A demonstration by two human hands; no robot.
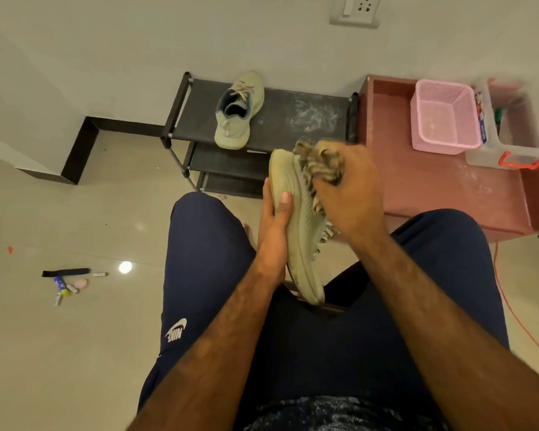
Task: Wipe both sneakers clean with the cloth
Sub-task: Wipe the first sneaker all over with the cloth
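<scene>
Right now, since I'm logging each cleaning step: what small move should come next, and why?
Probably drag the cloth down the sneaker toward its near end: the right hand grips the cloth at the far end, the left hand steadies it, and grime shows lower down.

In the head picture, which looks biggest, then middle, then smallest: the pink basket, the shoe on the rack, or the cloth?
Largest: pink basket.
Next: shoe on the rack.
Smallest: cloth, though the right hand hides part of it, and it is nearer the camera.
</scene>
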